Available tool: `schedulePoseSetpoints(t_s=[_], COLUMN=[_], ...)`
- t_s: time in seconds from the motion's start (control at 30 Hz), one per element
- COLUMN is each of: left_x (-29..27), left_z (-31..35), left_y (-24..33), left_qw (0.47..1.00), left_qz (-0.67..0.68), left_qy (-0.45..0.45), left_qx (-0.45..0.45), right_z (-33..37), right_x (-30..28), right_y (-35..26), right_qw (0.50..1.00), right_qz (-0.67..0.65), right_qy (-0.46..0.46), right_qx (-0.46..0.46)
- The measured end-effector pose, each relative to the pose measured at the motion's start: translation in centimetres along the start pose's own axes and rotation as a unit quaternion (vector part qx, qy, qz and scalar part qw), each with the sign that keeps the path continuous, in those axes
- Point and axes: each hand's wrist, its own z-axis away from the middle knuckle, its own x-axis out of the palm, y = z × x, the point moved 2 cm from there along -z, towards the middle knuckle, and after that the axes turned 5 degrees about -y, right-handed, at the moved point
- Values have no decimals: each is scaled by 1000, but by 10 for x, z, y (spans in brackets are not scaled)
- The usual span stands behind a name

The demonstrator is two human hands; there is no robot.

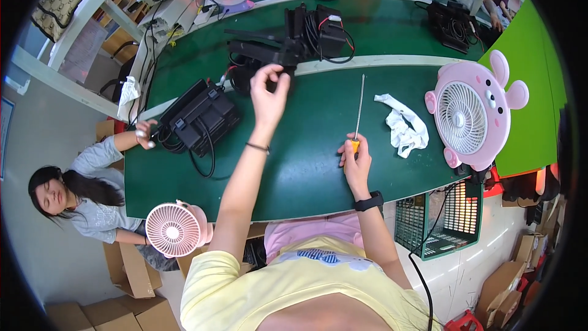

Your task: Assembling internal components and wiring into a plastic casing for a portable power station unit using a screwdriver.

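- Your right hand (356,158): fingers closed around the yellow handle of a screwdriver (359,112), shaft pointing to the far side, over the middle of the green table (294,165).
- Your left hand (268,99): raised at the near edge of the far-left black equipment pile (263,54); fingers curled, thumb and forefinger close together. Can't tell if they pinch anything or touch the pile.
- Left on table: black boxy unit (205,116) with loose cable; co-worker's hand (145,133) just beside it, at the table's left edge.
- Right of your screwdriver: crumpled white cloth (404,127), apart from both your hands; beyond it, at right, pink animal-shaped fan (470,115), upright, front grille on.
- Near left corner: small pale-pink fan (174,230), grille on; can't tell what it stands on.
- Done, as far as shows: screwdriver in your grip; both pink fans look whole from the front.
- Left open: screwdriver tip is clear of every unit, no screw visible under it, so likely no fastening or loosening at this instant. Black pieces lie loose; can't tell whether any is finished.
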Motion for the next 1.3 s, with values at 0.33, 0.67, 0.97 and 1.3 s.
schedulePoseSetpoints(t_s=[0.33,0.67,0.97,1.3], left_x=[23,2,-17,-10], left_z=[168,134,198,237], left_y=[139,141,76,86], left_qw=[933,919,914,921], left_qz=[-11,-283,-299,-287], left_qy=[-343,-124,-26,10], left_qx=[106,246,271,263], right_z=[9,8,40,36], right_x=[-17,-44,-39,-49], right_y=[-2,-38,-52,-50], right_qw=[983,993,992,978], right_qz=[-162,-73,-15,-148], right_qy=[83,18,-14,-108], right_qx=[-29,86,125,103])
